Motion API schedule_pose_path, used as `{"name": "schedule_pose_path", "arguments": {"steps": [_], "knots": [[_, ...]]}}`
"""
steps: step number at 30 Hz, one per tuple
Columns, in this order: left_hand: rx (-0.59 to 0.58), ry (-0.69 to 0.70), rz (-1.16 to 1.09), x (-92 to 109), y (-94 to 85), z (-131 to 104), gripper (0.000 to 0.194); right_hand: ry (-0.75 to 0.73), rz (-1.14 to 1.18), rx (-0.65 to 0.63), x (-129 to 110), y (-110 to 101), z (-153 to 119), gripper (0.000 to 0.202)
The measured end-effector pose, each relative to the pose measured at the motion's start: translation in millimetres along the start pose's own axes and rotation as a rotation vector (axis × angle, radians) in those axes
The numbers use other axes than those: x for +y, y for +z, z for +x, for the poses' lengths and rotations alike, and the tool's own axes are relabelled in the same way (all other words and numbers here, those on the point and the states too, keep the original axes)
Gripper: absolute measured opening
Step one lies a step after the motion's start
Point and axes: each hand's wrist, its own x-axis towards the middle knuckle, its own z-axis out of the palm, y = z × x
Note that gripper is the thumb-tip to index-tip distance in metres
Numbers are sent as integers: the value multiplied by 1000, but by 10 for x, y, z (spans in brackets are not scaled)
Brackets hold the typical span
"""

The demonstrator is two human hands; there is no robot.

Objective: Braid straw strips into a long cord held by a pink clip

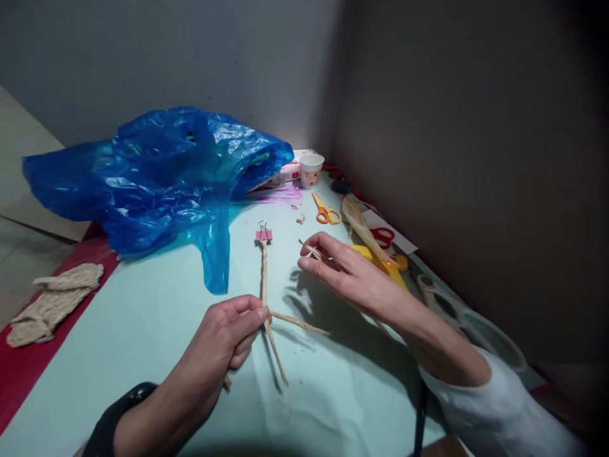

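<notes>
A pale braid (264, 273) of dry, straw-like strands runs toward me from a pink binder clip (264, 235) on the table. My left hand (233, 330) pinches the near end of the braid between thumb and forefinger. Beyond that pinch, loose strands (299, 322) spread out to the right and toward me; another short end pokes out beneath the hand. To the right, my right hand (347, 270) is raised over the table, with thin straw strands (316, 252) between its thumb and fingers. Part of these strands is hidden by the fingers.
A crumpled blue plastic bag (166, 184) covers the back left. Behind stands a paper cup (311, 171). Orange-handled scissors (326, 212), red-handled scissors (383, 237) and a yellow tool (392, 270) lie at right, near a wall. A woven straw piece (57, 304) lies far left.
</notes>
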Motion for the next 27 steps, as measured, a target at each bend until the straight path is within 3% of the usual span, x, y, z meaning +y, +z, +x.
{"name": "schedule_pose_path", "arguments": {"steps": [4, 7, 12, 17, 21, 27], "knots": [[-2, -10, -19, -4, -19, -12, 27, -120, 116, -194, -31, 60, -7, 34], [-15, -19, -38, -1, -20, -12, 26, -154, 130, -266, -30, 121, -10, 34], [-11, -12, -41, 11, -5, -9, 27, -81, 172, -309, -22, 208, -31, 32], [-14, 10, -9, 11, 20, -5, 29, 17, 331, -437, -19, 314, -54, 29], [38, -3, 28, -23, 32, 28, 31, 3, 233, -384, -54, 346, -76, 28], [100, 40, 111, -30, 52, 45, 27, -111, -32, -125, -164, 500, -276, 19]]}}
